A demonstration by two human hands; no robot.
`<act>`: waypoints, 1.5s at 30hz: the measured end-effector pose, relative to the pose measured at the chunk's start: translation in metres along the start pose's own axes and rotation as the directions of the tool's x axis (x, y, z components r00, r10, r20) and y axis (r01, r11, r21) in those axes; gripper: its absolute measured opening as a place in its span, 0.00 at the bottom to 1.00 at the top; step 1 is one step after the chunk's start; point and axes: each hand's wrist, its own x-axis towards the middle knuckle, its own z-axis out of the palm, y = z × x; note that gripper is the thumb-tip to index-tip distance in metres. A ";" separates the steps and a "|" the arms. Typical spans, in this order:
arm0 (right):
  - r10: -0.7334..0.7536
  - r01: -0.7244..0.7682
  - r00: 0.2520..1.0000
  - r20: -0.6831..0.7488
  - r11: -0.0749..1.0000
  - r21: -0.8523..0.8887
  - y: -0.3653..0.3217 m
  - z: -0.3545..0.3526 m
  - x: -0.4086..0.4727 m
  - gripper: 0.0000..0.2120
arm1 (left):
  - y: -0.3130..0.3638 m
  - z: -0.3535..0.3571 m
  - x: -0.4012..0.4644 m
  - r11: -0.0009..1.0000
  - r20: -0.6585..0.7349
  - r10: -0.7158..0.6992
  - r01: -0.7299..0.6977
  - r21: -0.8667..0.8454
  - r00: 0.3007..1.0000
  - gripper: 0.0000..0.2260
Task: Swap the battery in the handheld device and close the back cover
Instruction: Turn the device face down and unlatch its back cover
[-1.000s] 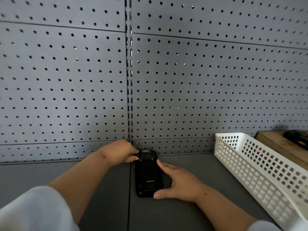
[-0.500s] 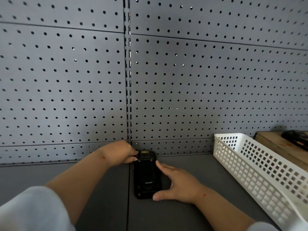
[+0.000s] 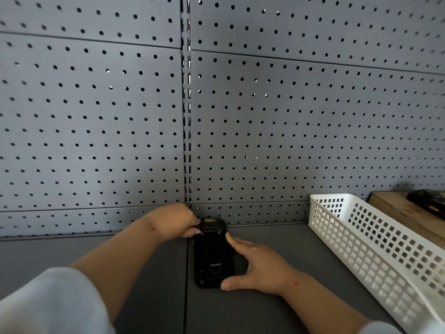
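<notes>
Black Urovo handheld device (image 3: 213, 253) face-down on grey shelf (image 3: 265, 309), far end near pegboard (image 3: 265, 128) — left hand (image 3: 179, 220) pinching its far-left corner, right hand (image 3: 258, 267) spread open along the right edge. Probably rigid, smooth — best gripped by the sides.

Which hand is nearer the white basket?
Right. The right hand lies along the device's right side, toward the white basket; the left hand is beyond the device's far-left corner.

Dark grey shelf (image 3: 277, 317) carries: black handheld device (image 3: 214, 259) lying back-up; white perforated basket (image 3: 375, 249); wooden box (image 3: 395, 208).
</notes>
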 end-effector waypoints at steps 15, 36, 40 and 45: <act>0.005 -0.005 1.000 0.004 1.000 -0.008 0.000 0.000 0.000 0.61 | -0.001 0.002 0.000 0.999 0.005 0.002 -0.002 0.033 1.000 0.16; 0.004 -0.004 1.000 -0.013 1.000 0.001 -0.004 0.000 -0.002 0.57 | 0.023 0.011 -0.023 0.946 -0.128 -0.213 0.171 -0.276 0.969 0.16; 0.013 -0.013 1.000 -0.002 1.000 0.029 -0.006 -0.001 -0.002 0.50 | 0.042 0.017 -0.047 0.754 -0.030 -0.279 0.199 -0.626 0.960 0.34; 0.017 -0.022 0.998 0.056 0.997 0.079 -0.010 -0.008 0.002 0.47 | 0.062 0.015 -0.069 0.626 0.143 -0.199 0.238 -0.743 0.970 0.63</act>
